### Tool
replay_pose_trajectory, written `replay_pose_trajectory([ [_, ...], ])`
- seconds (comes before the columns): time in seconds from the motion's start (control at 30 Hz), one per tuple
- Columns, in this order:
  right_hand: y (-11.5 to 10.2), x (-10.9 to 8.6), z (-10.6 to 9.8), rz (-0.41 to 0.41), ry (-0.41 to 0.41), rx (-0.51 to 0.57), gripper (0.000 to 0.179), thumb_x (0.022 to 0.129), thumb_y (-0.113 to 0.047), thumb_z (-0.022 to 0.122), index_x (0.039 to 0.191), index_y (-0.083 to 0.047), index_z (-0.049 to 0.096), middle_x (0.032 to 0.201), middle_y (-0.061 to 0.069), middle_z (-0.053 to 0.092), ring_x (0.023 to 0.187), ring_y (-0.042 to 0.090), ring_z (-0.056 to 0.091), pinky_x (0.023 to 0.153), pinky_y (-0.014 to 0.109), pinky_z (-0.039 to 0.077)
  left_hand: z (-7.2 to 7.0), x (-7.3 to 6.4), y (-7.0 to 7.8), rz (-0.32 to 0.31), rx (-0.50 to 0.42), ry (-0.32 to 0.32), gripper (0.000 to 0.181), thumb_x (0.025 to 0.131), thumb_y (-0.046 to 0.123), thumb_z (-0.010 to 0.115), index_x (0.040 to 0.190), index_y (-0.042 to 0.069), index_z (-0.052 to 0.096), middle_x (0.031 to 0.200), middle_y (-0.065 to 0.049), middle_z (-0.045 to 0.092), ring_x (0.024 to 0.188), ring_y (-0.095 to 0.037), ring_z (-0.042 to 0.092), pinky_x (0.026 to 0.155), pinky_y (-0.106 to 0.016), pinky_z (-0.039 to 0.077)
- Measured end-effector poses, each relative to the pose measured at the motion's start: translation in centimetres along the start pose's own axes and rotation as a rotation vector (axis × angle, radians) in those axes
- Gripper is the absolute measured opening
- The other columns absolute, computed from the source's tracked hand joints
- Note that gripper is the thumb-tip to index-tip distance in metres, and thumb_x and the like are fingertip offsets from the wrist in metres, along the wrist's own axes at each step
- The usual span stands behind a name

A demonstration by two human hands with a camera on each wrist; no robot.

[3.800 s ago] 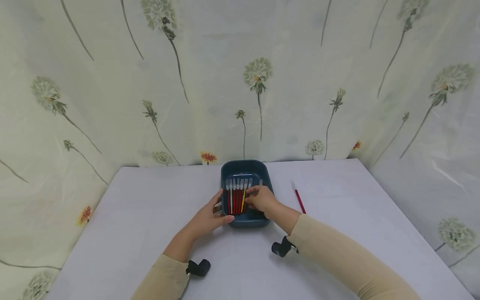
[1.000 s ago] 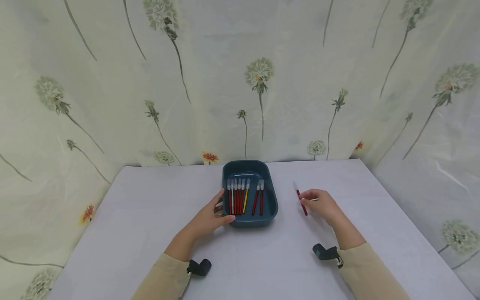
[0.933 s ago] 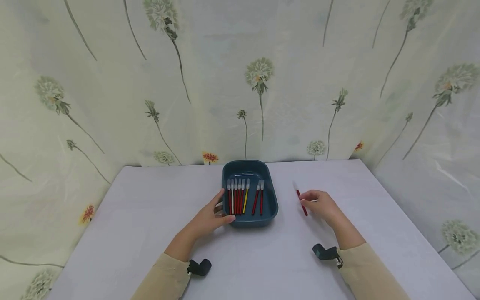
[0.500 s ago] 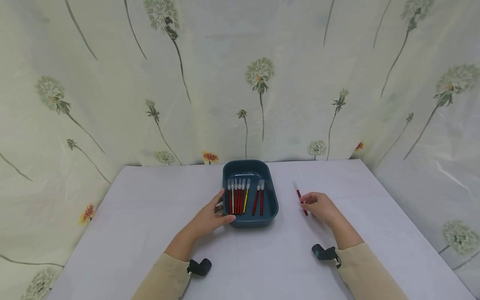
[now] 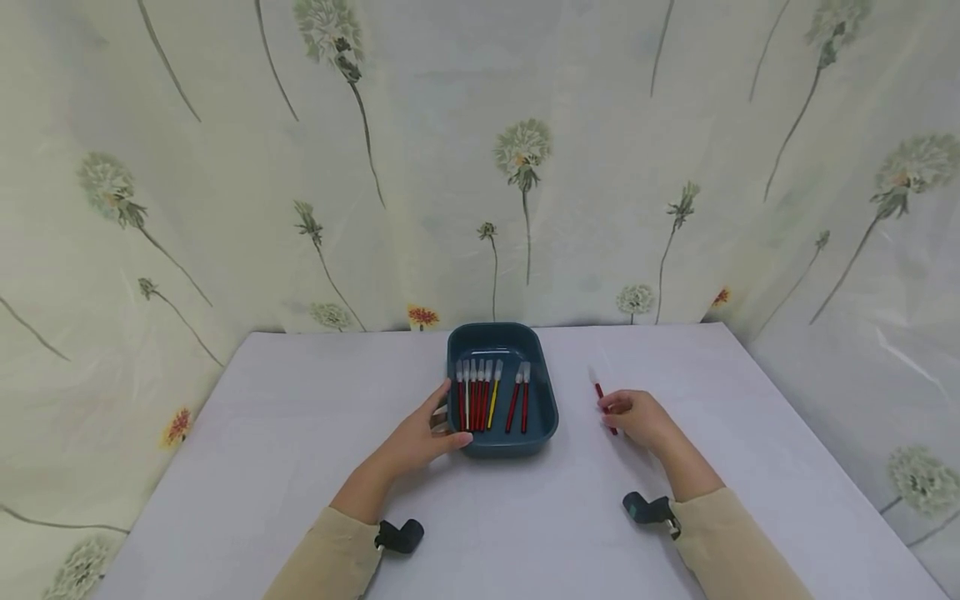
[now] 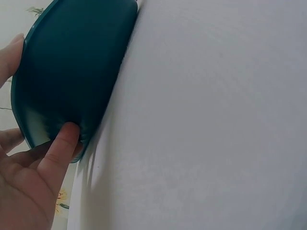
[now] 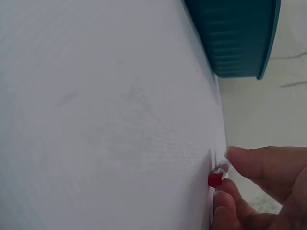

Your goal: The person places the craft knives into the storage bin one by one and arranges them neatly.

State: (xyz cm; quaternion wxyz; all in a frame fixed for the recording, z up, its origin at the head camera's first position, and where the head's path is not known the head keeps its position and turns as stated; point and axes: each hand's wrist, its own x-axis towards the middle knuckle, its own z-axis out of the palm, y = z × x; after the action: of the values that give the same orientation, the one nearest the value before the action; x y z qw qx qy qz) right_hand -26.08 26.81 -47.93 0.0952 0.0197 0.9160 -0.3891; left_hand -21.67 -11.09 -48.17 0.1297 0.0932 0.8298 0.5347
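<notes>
A dark teal plastic tray point(image 5: 546, 429) stands at the middle of the table. My left hand point(image 5: 415, 442) holds its near left corner, thumb at the front rim and fingers along the left wall. In the left wrist view, fingertips point(image 6: 67, 136) touch the outer wall. Inside lie several slim pen-like sticks point(image 5: 478, 404) with translucent caps, mostly red, one yellow, one pale; two red ones point(image 5: 519, 404) lie apart at the right. Right of the tray, my right hand point(image 5: 636, 417) pinches another red pen-like stick point(image 7: 215, 180) on the table; its fingers partly hide it.
White cloth covers the table point(image 5: 315, 392). A pale curtain point(image 5: 420, 167) printed with dandelions hangs behind and along both sides. A small black camera point(image 5: 400, 536) is strapped at the left wrist and a second camera point(image 5: 647, 508) at the right.
My right hand left the tray for the red stick on the table, then shifted slightly nearer along it. Two red sticks now show at the tray's right. The left hand stayed at the corner.
</notes>
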Motion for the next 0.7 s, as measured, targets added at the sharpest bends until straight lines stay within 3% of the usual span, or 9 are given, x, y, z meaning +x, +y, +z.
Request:
replay_pose_trajectory([
  [0.4, -0.61, 0.15, 0.13, 0.039, 0.028, -0.11, 0.021, 0.087, -0.004, 0.072, 0.108, -0.001, 0.071, 0.099, 0.019, 0.068, 0.083, 0.026, 0.063, 0.072, 0.039, 0.052, -0.17, 0.2, -0.22, 0.019, -0.019, -0.014, 0.102, 0.086, 0.039, 0.08, 0.162, 0.025, 0.014, 0.162, -0.016, 0.028, 0.14, -0.036, 0.043, 0.107, -0.046, 0.044],
  [0.7, -0.83, -0.18, -0.34, 0.083, -0.003, -0.038, 0.025, 0.086, -0.003, 0.072, 0.111, 0.001, 0.069, 0.09, 0.013, 0.067, 0.073, 0.018, 0.061, 0.065, 0.031, 0.051, -0.11, 0.03, -0.13, 0.009, -0.008, -0.005, 0.104, 0.083, 0.043, 0.081, 0.162, 0.025, 0.015, 0.162, -0.016, 0.028, 0.14, -0.037, 0.043, 0.107, -0.047, 0.044],
])
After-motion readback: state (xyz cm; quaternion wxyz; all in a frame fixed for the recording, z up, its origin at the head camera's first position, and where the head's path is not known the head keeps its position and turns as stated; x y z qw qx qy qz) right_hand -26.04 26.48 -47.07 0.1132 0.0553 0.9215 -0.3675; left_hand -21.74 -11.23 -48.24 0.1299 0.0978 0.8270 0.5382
